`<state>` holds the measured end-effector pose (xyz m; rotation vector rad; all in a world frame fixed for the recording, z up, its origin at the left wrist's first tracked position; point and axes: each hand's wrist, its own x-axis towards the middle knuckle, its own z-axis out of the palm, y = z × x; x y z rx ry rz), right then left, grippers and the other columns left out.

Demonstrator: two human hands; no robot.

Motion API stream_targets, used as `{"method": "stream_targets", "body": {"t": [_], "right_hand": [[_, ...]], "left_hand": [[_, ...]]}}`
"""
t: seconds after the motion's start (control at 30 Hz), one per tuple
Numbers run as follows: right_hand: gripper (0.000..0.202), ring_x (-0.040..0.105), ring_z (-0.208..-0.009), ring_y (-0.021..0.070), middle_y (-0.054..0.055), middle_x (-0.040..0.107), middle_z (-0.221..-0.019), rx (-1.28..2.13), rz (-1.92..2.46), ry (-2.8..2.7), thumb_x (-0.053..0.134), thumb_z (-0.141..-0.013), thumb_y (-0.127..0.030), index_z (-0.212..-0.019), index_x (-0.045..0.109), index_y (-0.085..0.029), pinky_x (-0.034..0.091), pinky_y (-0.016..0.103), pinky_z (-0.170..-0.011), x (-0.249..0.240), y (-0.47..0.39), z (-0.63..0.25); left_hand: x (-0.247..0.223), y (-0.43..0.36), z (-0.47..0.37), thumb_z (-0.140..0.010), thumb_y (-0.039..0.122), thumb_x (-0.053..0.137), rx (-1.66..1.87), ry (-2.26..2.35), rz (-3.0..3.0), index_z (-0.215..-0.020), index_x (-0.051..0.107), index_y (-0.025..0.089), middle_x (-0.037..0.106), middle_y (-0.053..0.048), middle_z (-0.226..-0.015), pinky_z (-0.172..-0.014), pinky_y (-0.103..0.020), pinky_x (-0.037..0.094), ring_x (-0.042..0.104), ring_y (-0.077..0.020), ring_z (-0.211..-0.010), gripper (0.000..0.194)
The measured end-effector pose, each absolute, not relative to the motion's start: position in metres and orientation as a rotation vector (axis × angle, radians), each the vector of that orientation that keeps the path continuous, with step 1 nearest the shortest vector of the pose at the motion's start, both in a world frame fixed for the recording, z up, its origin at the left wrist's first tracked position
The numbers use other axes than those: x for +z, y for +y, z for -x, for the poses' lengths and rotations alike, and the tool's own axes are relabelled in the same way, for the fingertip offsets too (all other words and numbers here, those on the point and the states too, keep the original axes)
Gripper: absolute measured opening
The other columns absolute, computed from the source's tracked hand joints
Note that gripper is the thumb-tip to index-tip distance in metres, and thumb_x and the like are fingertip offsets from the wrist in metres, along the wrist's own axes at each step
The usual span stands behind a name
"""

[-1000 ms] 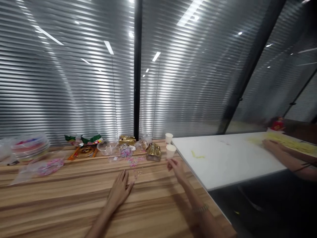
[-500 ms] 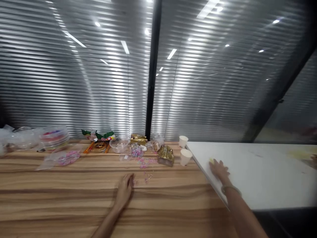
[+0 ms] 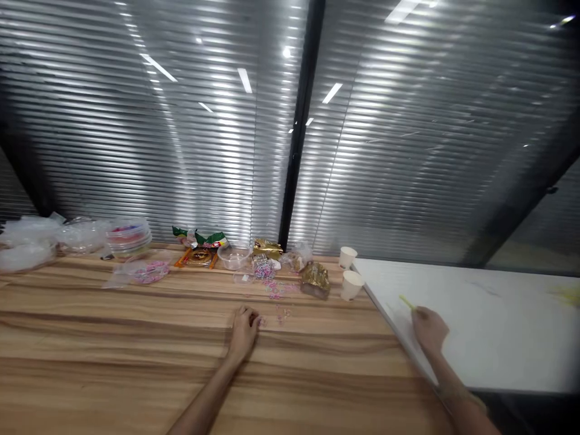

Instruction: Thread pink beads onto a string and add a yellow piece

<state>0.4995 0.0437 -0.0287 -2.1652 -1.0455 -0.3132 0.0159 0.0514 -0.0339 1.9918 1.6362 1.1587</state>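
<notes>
My left hand (image 3: 244,331) rests on the wood-grain table (image 3: 136,356), its fingers curled together. Whatever they hold, if anything, is hidden. Right beside its fingertips lie small loose pink and purple bits (image 3: 283,314), too small to name. Over the white tabletop (image 3: 493,338) on the right, my right hand (image 3: 429,329) is closed on a thin yellow strip (image 3: 406,301). The strip sticks out past the fingers toward the upper left. Motion slightly blurs this hand.
Two paper cups (image 3: 351,285) stand by the seam between the tables. Along the back are a crumpled gold wrapper (image 3: 316,279), a clear plastic bowl (image 3: 234,256), stacked tubs (image 3: 128,237), an orange packet (image 3: 197,258) and clear bags (image 3: 27,241). Glass with blinds (image 3: 217,151) rises behind.
My right hand has gone from spread fingers on the white tabletop to a closed grip on the yellow strip. The left fingers have curled more. The view has swung slightly left.
</notes>
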Motion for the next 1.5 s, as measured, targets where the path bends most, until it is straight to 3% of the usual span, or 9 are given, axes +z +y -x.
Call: {"method": "stream_targets", "body": {"t": [0.07,0.2,0.47,0.63,0.9,1.03,1.17,1.3,1.5], "right_hand": [[0.023,0.057,-0.092,0.0278,0.018,0.061,-0.101,-0.221,2.010,-0.928,0.053,-0.072,-0.025,-0.080,0.064,-0.007,0.042,0.034,-0.082,-0.021,0.025,-0.480],[0.036,0.060,-0.085,0.0277,0.013,0.065,-0.092,0.244,1.515,-0.891,0.067,-0.060,-0.043,-0.079,0.064,-0.012,0.047,0.038,-0.077,-0.002,-0.006,-0.388],[0.040,0.063,-0.073,0.0238,0.007,0.067,-0.073,1.136,1.031,-1.101,0.073,-0.052,-0.048,-0.072,0.059,-0.016,0.048,0.038,-0.073,0.006,0.021,-0.178],[0.049,0.063,-0.064,0.0225,0.007,0.066,-0.069,1.238,0.969,-1.025,0.071,-0.049,-0.056,-0.071,0.055,-0.016,0.050,0.036,-0.065,-0.025,0.036,-0.151],[0.045,0.064,-0.066,0.0213,0.008,0.066,-0.074,1.407,0.905,-0.921,0.071,-0.053,-0.052,-0.072,0.049,-0.018,0.049,0.031,-0.059,-0.046,0.041,-0.155],[0.044,0.063,-0.066,0.0190,0.005,0.065,-0.072,1.398,0.914,-0.870,0.072,-0.054,-0.049,-0.074,0.050,-0.018,0.048,0.030,-0.061,-0.040,0.036,-0.156],[0.039,0.061,-0.064,0.0151,0.003,0.063,-0.077,1.382,0.865,-0.856,0.073,-0.055,-0.044,-0.074,0.052,-0.017,0.048,0.028,-0.064,-0.033,0.031,-0.157],[0.039,0.060,-0.064,0.0147,0.004,0.063,-0.079,1.406,0.855,-0.870,0.073,-0.056,-0.043,-0.076,0.054,-0.016,0.048,0.028,-0.064,-0.030,0.028,-0.156],[0.041,0.060,-0.064,0.0147,0.004,0.062,-0.077,1.427,0.867,-0.857,0.075,-0.053,-0.043,-0.076,0.055,-0.015,0.050,0.028,-0.061,-0.030,0.026,-0.155]], "left_hand": [[-0.035,0.053,-0.017,-0.075,0.017,0.047,1.155,1.628,-1.993,-0.067,0.059,0.014,0.057,-0.007,-0.074,-0.073,-0.033,0.040,0.052,-0.0208,-0.077,0.014],[-0.036,0.055,-0.019,-0.075,0.015,0.046,1.150,1.600,-1.979,-0.066,0.057,0.015,0.057,-0.006,-0.072,-0.072,-0.031,0.039,0.052,-0.0199,-0.076,0.014],[-0.033,0.049,-0.018,-0.074,0.012,0.047,1.128,1.526,-1.968,-0.081,0.061,0.014,0.063,-0.008,-0.082,-0.075,-0.031,0.040,0.055,-0.0190,-0.081,0.015],[-0.030,0.044,-0.016,-0.076,0.014,0.044,1.172,1.516,-1.987,-0.077,0.063,0.015,0.063,-0.007,-0.081,-0.077,-0.033,0.042,0.056,-0.0201,-0.083,0.019],[-0.023,0.043,-0.015,-0.078,0.028,0.045,1.296,1.431,-1.923,-0.083,0.065,0.017,0.066,-0.008,-0.084,-0.078,-0.036,0.043,0.057,-0.0228,-0.085,0.023],[-0.015,0.035,-0.020,-0.079,0.032,0.045,1.352,1.395,-1.718,-0.099,0.056,0.015,0.064,-0.005,-0.078,-0.063,-0.030,0.047,0.059,-0.0181,-0.068,0.028],[-0.020,0.032,-0.025,-0.076,0.033,0.048,1.315,1.247,-1.550,-0.086,0.057,0.015,0.063,-0.004,-0.072,-0.055,-0.027,0.047,0.058,-0.0155,-0.058,0.023],[-0.025,0.033,-0.026,-0.072,0.030,0.052,1.275,1.167,-1.535,-0.075,0.063,0.014,0.065,-0.008,-0.080,-0.065,-0.030,0.049,0.062,-0.0194,-0.072,0.020],[-0.015,0.029,-0.030,-0.072,0.034,0.058,1.293,1.052,-1.476,-0.087,0.068,0.015,0.065,-0.008,-0.092,-0.080,-0.031,0.045,0.058,-0.0208,-0.088,0.026]]}}
